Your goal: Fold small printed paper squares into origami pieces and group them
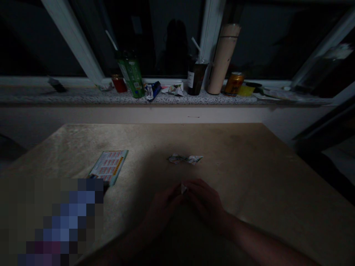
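Close together over the near middle of the table, my left hand (166, 205) and my right hand (206, 199) meet at the fingertips. Between them shows a small piece of folded paper (183, 188), pale and mostly covered by my fingers. Both hands are closed on it. Just beyond them lie two folded printed paper pieces, a left one (175, 159) and a right one (195, 159), with their points nearly touching. The light is dim, so details of the fingers are hard to make out.
A printed booklet (109, 164) lies at left on the table (235, 144), beside a pixelated patch. Along the windowsill (94, 96) stand a green container (131, 75), a dark cup with a straw (196, 77), a tall pinkish flask (223, 59), an orange can (234, 83) and crumpled wrappers (153, 90).
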The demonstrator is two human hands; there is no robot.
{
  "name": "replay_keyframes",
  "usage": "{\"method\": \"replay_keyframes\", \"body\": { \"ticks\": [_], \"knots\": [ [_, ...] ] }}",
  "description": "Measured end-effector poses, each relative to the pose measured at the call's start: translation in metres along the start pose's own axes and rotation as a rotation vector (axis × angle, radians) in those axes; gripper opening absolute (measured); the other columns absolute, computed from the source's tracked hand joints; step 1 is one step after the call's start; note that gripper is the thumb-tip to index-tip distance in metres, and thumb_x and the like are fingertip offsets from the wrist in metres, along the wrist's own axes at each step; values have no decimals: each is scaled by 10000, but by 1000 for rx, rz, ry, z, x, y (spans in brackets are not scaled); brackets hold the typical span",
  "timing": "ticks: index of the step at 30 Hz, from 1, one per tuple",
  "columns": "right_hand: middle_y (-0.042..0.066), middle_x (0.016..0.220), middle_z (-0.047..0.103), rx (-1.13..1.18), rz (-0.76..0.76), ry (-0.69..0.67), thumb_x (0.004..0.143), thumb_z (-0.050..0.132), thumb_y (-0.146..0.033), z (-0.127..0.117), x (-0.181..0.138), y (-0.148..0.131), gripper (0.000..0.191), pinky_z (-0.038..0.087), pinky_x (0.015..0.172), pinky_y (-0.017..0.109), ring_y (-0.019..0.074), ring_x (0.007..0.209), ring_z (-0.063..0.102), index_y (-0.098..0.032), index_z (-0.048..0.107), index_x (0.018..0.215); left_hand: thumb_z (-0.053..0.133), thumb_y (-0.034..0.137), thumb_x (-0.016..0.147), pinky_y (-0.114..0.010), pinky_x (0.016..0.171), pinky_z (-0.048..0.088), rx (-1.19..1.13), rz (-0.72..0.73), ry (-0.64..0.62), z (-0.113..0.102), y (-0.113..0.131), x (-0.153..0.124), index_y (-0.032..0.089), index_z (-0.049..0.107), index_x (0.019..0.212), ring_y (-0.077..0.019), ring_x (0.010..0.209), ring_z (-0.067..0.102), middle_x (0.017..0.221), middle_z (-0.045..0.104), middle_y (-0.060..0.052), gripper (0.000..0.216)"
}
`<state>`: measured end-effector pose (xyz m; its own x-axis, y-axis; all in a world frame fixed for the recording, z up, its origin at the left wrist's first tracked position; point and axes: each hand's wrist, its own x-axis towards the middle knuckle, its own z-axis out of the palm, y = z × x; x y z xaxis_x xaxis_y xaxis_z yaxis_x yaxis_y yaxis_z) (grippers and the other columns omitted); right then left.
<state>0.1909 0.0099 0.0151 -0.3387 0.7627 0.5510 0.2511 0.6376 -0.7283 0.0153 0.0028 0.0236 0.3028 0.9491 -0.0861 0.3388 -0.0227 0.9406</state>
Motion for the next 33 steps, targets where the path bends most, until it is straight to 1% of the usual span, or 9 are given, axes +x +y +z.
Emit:
{"method": "replay_keyframes", "body": {
  "ticks": [5, 10, 15, 19, 22, 25, 27, 29, 33],
  "knots": [
    [88, 1020, 637, -94, -115, 38, 886, 498, -145, -1, 0, -1, 342, 533, 744, 300, 173, 903, 611, -244, 514, 1213, 463, 302, 888, -244, 791, 441, 67, 7, -21, 2, -1, -1, 209, 664, 1032, -187, 852, 638, 965, 706, -7, 265],
    [99, 1021, 645, -209, -202, 40, 886, 477, -151, -2, -1, 5, 369, 529, 737, 311, 181, 899, 618, -237, 482, 1245, 403, 350, 913, -218, 661, 439, 63, 22, 3, 2, 0, -2, 178, 662, 850, -171, 706, 624, 782, 698, -2, 317],
    [102, 1073, 631, -213, -210, 1, 886, 462, -144, -3, -1, 9, 385, 514, 783, 322, 189, 963, 603, -239, 466, 1259, 358, 331, 924, -216, 661, 433, -26, 34, 5, -1, 5, -3, 179, 635, 715, -158, 627, 613, 653, 672, 10, 379],
    [95, 1110, 615, -204, -208, -26, 891, 474, -141, -5, -1, 10, 424, 508, 809, 343, 194, 1004, 582, -266, 433, 1294, 373, 351, 913, -230, 671, 436, -36, 4, 88, -2, 5, -4, 184, 631, 676, -166, 641, 603, 645, 660, 6, 388],
    [92, 1138, 604, -214, -231, -42, 897, 479, -148, -5, -1, 10, 452, 504, 817, 355, 198, 1028, 570, -283, 401, 1321, 365, 394, 910, -259, 739, 436, -37, -46, 128, -1, 0, -7, 187, 646, 667, -176, 672, 602, 651, 662, -1, 425],
    [81, 1139, 605, -232, -264, -23, 891, 505, -156, -4, -2, 10, 465, 499, 815, 357, 194, 1024, 572, -297, 399, 1322, 423, 465, 860, -298, 811, 433, -45, -143, 232, 0, -6, -11, 184, 674, 732, -209, 779, 610, 749, 684, -23, 397],
    [75, 1126, 612, -242, -273, -14, 880, 527, -159, -2, -2, 11, 466, 499, 804, 353, 194, 1017, 574, -298, 417, 1311, 466, 494, 822, -307, 818, 439, -67, -187, 293, 0, -8, -12, 180, 682, 785, -223, 828, 608, 817, 688, -35, 383],
    [77, 1115, 615, -244, -272, -22, 872, 542, -163, -1, -3, 12, 459, 500, 798, 349, 196, 1017, 570, -287, 436, 1301, 478, 496, 815, -303, 790, 449, -119, -166, 251, -1, -7, -11, 174, 680, 772, -217, 792, 613, 787, 687, -36, 383],
    [75, 1101, 617, -245, -259, -50, 869, 550, -185, -1, -2, 12, 430, 498, 804, 334, 193, 1014, 566, -272, 470, 1283, 554, 475, 779, -283, 674, 467, -311, -52, 14, -3, 2, -5, 151, 654, 689, -186, 648, 610, 653, 667, -27, 351]
  ]
}}
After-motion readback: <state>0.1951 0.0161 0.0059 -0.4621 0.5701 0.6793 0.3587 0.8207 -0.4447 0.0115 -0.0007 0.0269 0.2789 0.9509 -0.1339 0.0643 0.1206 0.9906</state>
